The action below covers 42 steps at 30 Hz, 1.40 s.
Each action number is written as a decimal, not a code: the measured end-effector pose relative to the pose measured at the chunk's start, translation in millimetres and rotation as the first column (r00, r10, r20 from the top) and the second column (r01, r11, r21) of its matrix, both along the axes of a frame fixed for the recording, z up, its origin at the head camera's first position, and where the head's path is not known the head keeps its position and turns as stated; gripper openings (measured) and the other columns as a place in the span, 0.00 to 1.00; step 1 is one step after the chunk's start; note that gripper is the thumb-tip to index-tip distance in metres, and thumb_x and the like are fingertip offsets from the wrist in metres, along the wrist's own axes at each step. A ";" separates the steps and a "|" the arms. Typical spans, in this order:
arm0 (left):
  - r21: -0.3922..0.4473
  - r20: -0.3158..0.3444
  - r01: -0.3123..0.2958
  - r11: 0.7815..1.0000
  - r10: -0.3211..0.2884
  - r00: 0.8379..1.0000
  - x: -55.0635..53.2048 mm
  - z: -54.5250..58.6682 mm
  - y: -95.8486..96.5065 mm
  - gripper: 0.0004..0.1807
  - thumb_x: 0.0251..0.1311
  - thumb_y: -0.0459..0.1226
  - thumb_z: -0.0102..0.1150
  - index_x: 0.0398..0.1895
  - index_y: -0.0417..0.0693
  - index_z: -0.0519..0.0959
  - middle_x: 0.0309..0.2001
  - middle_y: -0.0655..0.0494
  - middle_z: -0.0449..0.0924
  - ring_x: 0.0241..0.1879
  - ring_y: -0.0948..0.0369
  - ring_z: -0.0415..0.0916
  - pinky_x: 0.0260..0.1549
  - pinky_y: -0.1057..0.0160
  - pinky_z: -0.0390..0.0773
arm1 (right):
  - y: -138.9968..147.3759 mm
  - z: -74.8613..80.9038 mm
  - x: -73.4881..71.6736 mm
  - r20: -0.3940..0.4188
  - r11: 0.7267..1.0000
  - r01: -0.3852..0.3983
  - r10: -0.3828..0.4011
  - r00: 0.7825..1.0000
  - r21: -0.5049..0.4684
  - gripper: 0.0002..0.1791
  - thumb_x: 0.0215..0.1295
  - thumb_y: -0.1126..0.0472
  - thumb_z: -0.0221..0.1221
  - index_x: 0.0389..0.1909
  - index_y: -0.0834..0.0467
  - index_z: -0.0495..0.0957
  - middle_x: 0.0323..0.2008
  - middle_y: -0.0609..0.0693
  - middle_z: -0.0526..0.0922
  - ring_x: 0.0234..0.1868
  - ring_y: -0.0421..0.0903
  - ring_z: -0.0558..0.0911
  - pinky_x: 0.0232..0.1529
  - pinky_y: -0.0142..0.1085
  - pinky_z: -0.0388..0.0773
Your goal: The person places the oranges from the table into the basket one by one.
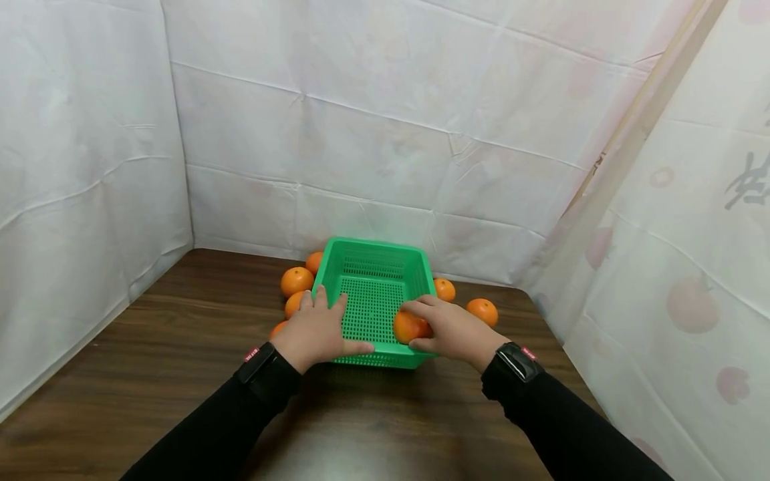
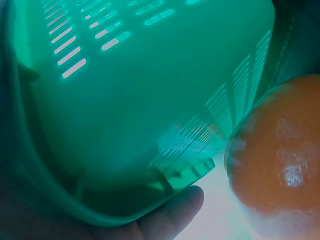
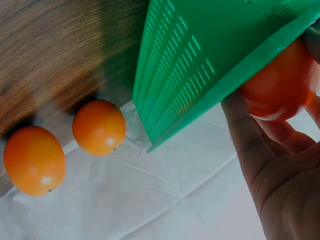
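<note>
A green plastic basket with slotted sides and a perforated floor stands on the table. My left hand rests on its front left corner, fingers spread and fairly straight; the left wrist view shows a fingertip against the rim. At the front right corner, my right hand holds an orange between thumb and fingers, at the level of the basket's rim. The right wrist view shows the fingers curled about that orange, just beside the green rim.
Several oranges line the basket's left side, partly hidden by my left hand. Two more oranges, one near and one farther out, lie to its right. A white cloth hangs behind the wooden table.
</note>
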<state>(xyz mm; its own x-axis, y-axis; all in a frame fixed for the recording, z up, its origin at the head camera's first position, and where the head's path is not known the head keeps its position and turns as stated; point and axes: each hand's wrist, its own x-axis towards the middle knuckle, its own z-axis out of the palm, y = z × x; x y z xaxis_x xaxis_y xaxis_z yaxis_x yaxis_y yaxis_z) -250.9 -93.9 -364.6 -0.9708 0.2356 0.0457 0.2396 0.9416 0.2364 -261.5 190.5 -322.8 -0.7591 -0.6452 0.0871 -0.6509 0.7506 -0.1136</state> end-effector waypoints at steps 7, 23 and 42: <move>0.022 0.002 -0.005 1.000 0.005 1.000 2.3 -1.4 1.7 0.69 0.51 0.84 0.54 0.86 0.48 0.57 0.82 0.24 0.48 0.80 0.25 0.49 0.66 0.28 0.73 | 1.6 -1.8 -6.5 0.050 0.995 -0.098 0.097 0.994 0.022 0.19 0.71 0.67 0.65 0.60 0.50 0.84 0.56 0.49 0.84 0.46 0.42 0.81 0.48 0.35 0.83; 0.033 0.017 -0.014 0.999 0.014 1.000 3.0 -1.3 0.9 0.69 0.51 0.84 0.54 0.86 0.49 0.56 0.83 0.25 0.47 0.81 0.26 0.49 0.63 0.27 0.75 | -19.8 -6.7 -23.3 0.117 0.984 -0.102 0.086 0.989 0.143 0.22 0.76 0.59 0.65 0.68 0.47 0.81 0.63 0.48 0.81 0.61 0.48 0.83 0.60 0.41 0.84; 0.048 0.028 0.003 0.999 -0.004 1.000 6.7 2.0 5.0 0.68 0.52 0.83 0.55 0.86 0.50 0.56 0.83 0.26 0.46 0.82 0.27 0.46 0.68 0.27 0.70 | -35.0 -33.3 -56.1 0.318 0.987 -0.031 -0.021 0.948 0.159 0.23 0.78 0.49 0.63 0.70 0.47 0.81 0.65 0.47 0.85 0.60 0.45 0.82 0.65 0.45 0.79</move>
<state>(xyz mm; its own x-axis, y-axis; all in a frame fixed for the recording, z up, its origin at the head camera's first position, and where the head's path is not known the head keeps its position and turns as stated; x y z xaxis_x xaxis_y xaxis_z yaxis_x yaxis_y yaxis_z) -244.2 -88.8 -362.6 -0.9710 0.2372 0.0295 0.2355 0.9282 0.2880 -317.6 155.5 -356.1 -0.7269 -0.6345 -0.2626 -0.6046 0.7727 -0.1935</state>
